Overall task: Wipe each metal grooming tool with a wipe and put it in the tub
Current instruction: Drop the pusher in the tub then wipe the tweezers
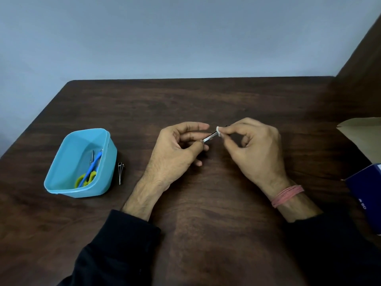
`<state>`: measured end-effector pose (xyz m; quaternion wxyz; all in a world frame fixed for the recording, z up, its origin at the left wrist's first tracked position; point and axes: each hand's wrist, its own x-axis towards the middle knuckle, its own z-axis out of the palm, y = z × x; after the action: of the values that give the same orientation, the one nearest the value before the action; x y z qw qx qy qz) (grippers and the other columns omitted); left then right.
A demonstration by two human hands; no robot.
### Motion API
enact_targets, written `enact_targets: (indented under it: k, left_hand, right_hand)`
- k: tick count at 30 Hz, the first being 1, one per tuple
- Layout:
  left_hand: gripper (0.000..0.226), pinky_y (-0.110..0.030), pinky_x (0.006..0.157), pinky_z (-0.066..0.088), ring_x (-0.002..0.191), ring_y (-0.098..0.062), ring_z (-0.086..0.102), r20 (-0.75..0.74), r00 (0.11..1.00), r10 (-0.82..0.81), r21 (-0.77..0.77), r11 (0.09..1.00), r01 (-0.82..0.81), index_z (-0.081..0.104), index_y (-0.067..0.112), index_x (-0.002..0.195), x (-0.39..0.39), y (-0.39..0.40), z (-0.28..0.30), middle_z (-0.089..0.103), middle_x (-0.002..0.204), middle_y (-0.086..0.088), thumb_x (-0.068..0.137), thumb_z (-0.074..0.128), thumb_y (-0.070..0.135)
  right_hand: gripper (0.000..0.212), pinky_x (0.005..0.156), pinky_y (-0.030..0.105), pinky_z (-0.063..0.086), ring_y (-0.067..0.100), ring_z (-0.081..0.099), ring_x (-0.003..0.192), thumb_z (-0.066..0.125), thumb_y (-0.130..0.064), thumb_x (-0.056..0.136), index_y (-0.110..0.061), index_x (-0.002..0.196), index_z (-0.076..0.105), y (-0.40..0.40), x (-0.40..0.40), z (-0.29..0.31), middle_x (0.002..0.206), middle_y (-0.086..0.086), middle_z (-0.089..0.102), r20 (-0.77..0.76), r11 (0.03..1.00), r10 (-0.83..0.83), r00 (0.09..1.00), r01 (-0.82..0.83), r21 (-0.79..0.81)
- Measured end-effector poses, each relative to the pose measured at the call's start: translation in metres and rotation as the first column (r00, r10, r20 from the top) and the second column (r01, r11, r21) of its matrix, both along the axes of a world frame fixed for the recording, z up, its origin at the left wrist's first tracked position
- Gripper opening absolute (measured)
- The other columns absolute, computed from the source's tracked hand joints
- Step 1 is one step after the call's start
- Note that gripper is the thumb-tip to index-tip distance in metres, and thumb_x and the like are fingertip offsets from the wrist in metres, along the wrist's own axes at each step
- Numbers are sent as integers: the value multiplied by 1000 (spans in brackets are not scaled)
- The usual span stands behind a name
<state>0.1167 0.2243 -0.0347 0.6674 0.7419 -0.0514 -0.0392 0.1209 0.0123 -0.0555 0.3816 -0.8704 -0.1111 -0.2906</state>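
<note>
Metal tool [209, 137] — between both hands

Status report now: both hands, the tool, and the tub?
Left hand pinches thin metal tool; right hand rubs white wipe on its tip. Tub holds scissors. Nail clipper waits beside tub. Path clear.

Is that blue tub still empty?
No, the tub already holds scissors with green handles and another small metal tool.

Black long sleeves [123, 244] on both arms; pink thread band [287, 195] circles the right wrist.
</note>
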Motion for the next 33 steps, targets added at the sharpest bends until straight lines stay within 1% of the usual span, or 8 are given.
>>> enact_targets:
  k: [6,14,17,19,23,26,30,33]
  left_hand:
    - [35,-26,60,65,94,-17,83,1,1000,4,12,1000,-4,80,16,123,0,0,1,86,111,-1,100,71,-9]
    - [35,-24,60,63,95,-23,85,-29,999,-21,-10,1000,21,84,17,117,-1,1,2,87,109,-4,95,79,-10]
    - [38,-24,61,63,96,-30,84,-45,998,-33,-1,999,33,83,16,118,-1,1,3,87,107,-4,92,79,-12]
    - [42,-30,66,64,90,-23,83,-50,997,-58,48,997,61,83,17,120,-1,1,2,87,106,-3,90,80,-12]
    - [40,-39,72,67,83,-16,78,-1,995,-99,193,976,97,86,28,115,0,2,-2,84,103,0,85,81,1]
    - [28,-36,73,66,79,-8,75,75,994,-78,311,949,51,86,33,110,-3,-3,-5,81,94,9,85,81,21]
    - [21,-25,64,59,68,-12,75,152,988,-27,412,910,-39,86,33,110,-7,-8,-4,79,87,13,92,81,25]
    - [17,-30,68,66,69,-11,77,134,991,14,411,909,-68,87,34,106,-8,-8,0,82,88,13,93,80,24]
  right_hand:
    - [10,62,7,36,6,58,59,87,-20,93,-25,101,88,-2,0,4,92,-19,74,-35,999,-36,999,37,7]
    - [12,66,6,41,-9,63,65,88,-14,94,-21,103,89,-4,0,3,88,-15,78,-54,988,-24,998,32,148]
    - [12,57,19,44,2,60,57,87,-19,95,-25,105,89,-2,0,5,94,-14,81,-70,986,-7,998,19,168]
    - [13,55,27,47,10,56,55,87,-19,95,-26,106,89,-2,0,5,94,-16,80,-65,988,6,998,5,157]
    - [13,57,16,41,15,55,59,86,-17,96,-24,107,89,0,-1,6,92,-14,77,-43,994,47,998,-43,100]
    - [12,58,12,39,13,57,59,86,-17,97,-23,107,89,0,-1,5,97,-14,77,-49,996,64,997,-61,67]
    - [11,60,11,39,15,58,58,86,-17,98,-22,107,90,2,-2,4,98,-12,77,-35,995,98,995,-97,35]
    - [11,60,12,39,16,57,57,86,-18,98,-23,106,89,1,-1,4,98,-13,77,-29,997,64,998,-63,36]
